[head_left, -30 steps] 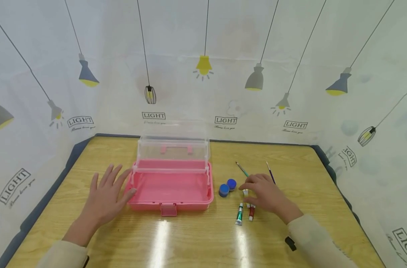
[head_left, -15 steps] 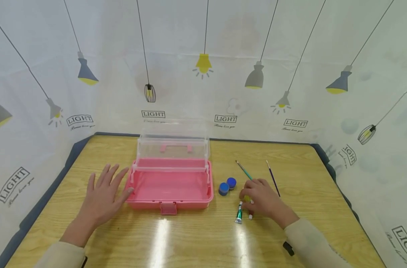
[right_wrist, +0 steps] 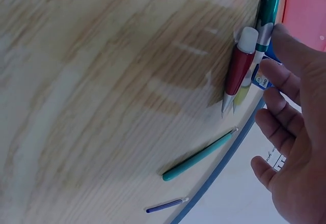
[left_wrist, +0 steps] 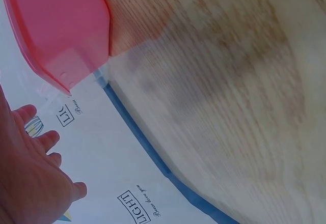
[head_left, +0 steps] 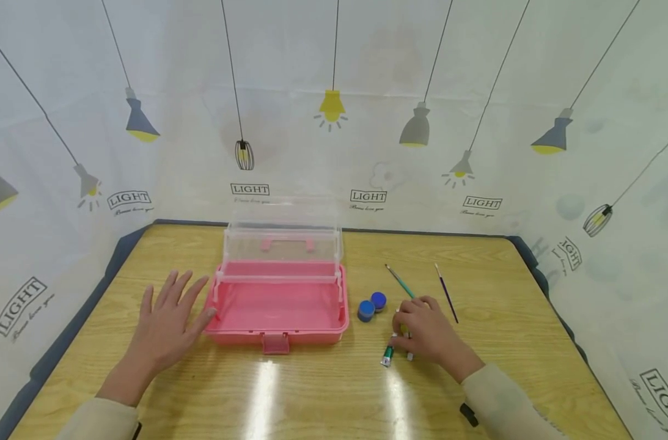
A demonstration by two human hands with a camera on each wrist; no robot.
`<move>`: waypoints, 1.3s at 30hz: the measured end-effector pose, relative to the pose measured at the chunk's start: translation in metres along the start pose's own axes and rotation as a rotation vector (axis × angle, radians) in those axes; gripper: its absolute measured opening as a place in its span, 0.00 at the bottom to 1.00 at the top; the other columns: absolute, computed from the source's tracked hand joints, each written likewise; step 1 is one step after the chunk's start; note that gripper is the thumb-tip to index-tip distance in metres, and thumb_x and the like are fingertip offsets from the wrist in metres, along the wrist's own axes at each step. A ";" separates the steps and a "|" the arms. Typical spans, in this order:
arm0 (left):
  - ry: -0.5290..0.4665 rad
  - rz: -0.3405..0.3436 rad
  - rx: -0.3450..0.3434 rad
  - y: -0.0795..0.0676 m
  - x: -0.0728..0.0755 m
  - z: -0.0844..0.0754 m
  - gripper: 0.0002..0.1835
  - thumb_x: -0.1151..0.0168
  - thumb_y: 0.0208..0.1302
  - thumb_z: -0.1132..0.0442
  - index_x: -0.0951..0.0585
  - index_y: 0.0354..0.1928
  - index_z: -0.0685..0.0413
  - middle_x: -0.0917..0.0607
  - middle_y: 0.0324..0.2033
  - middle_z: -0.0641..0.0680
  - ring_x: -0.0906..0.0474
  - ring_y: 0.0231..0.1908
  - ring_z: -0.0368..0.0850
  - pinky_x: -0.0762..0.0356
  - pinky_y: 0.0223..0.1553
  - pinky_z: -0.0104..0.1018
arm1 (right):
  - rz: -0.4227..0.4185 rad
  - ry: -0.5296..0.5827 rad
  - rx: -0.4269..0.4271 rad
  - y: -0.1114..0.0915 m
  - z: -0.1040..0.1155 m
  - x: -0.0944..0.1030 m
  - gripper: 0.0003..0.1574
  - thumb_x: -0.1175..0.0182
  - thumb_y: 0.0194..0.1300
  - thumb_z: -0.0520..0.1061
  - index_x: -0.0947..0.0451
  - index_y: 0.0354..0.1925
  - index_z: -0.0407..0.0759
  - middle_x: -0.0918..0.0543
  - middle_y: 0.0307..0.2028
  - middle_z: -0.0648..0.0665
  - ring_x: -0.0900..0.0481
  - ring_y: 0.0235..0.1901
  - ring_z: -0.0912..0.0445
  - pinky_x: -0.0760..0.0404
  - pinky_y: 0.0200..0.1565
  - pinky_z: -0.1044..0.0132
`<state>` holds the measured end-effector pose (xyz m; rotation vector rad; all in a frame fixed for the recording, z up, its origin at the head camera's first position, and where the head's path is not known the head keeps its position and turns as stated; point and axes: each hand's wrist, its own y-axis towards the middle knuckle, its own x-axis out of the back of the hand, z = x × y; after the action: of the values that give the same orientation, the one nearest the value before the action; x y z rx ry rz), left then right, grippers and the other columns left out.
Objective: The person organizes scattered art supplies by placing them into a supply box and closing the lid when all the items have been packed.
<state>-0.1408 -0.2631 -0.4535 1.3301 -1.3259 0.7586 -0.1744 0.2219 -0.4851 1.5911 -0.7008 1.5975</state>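
Note:
My right hand [head_left: 427, 330] is at the paint tubes, its thumb and forefinger pinching the green paint tube [right_wrist: 267, 18] near its cap end. A red paint tube [right_wrist: 238, 74] lies right beside it, and a yellow one [right_wrist: 242, 94] is partly hidden behind the red. In the head view that hand covers much of these tubes. With fingers spread, my left hand [head_left: 165, 324] is at the left side of a pink box [head_left: 278, 308], thumb near its rim; whether it touches I cannot tell. The box's clear lid [head_left: 284, 244] is raised at the back.
Two blue paint pots [head_left: 366, 311] stand between the box and my right hand. A green-handled paintbrush [head_left: 401, 282] and a purple paintbrush [head_left: 447, 293] lie behind that hand. A patterned cloth [head_left: 289, 110] walls the wooden table [head_left: 322, 397] on the back and sides.
My right hand has come slightly nearer and lower over the tubes. The green tube has tilted, its lower end shifting left. The left hand has drifted slightly left.

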 end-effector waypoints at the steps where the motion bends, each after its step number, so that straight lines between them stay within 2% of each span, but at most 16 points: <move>1: 0.000 0.001 0.000 0.000 0.000 0.000 0.35 0.53 0.70 0.38 0.38 0.72 0.48 0.41 0.71 0.64 0.54 0.74 0.65 0.61 0.67 0.75 | 0.002 -0.001 -0.001 0.000 0.001 0.000 0.16 0.29 0.53 0.62 0.23 0.26 0.58 0.27 0.30 0.57 0.23 0.38 0.55 0.31 0.60 0.41; 5: -0.002 0.009 -0.001 -0.001 -0.001 0.001 0.35 0.53 0.70 0.38 0.38 0.72 0.48 0.41 0.71 0.64 0.55 0.74 0.65 0.61 0.67 0.74 | 0.008 -0.015 -0.010 0.000 0.004 0.002 0.15 0.29 0.52 0.62 0.22 0.27 0.57 0.27 0.29 0.57 0.24 0.38 0.55 0.31 0.60 0.40; 10: -0.019 0.026 -0.020 -0.002 -0.003 0.002 0.35 0.53 0.70 0.38 0.39 0.73 0.48 0.41 0.72 0.64 0.55 0.74 0.65 0.62 0.68 0.73 | 0.009 -0.041 -0.023 -0.001 0.005 0.005 0.19 0.29 0.50 0.65 0.27 0.21 0.59 0.28 0.28 0.57 0.24 0.38 0.55 0.31 0.60 0.40; 13: -0.026 0.041 -0.027 -0.004 -0.003 0.002 0.35 0.53 0.70 0.38 0.40 0.73 0.47 0.41 0.72 0.64 0.55 0.75 0.65 0.62 0.68 0.73 | 0.023 -0.023 -0.025 -0.001 0.006 0.004 0.18 0.29 0.50 0.65 0.26 0.20 0.62 0.27 0.28 0.58 0.24 0.37 0.56 0.33 0.60 0.39; 20: -0.019 0.131 -0.009 -0.006 -0.007 0.001 0.40 0.54 0.69 0.35 0.45 0.76 0.47 0.44 0.74 0.63 0.58 0.75 0.65 0.64 0.69 0.73 | 0.052 0.011 -0.010 -0.001 0.007 -0.003 0.14 0.30 0.54 0.62 0.21 0.24 0.60 0.28 0.28 0.59 0.27 0.36 0.57 0.33 0.60 0.39; 30: 0.015 0.182 0.018 -0.007 -0.015 0.002 0.50 0.52 0.63 0.28 0.47 0.76 0.55 0.44 0.74 0.63 0.58 0.75 0.64 0.66 0.70 0.72 | 0.038 -0.001 -0.008 0.001 0.012 -0.005 0.10 0.30 0.56 0.59 0.19 0.26 0.58 0.28 0.28 0.59 0.28 0.36 0.57 0.32 0.59 0.40; 39: 0.017 0.197 0.038 -0.006 -0.016 0.001 0.53 0.51 0.60 0.26 0.48 0.76 0.56 0.45 0.74 0.63 0.58 0.75 0.65 0.66 0.70 0.72 | 0.007 0.005 -0.001 0.002 0.013 -0.006 0.08 0.30 0.56 0.56 0.19 0.29 0.58 0.25 0.29 0.58 0.27 0.37 0.57 0.32 0.59 0.41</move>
<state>-0.1379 -0.2608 -0.4705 1.2318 -1.4501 0.9317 -0.1690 0.2097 -0.4903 1.5851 -0.7047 1.6051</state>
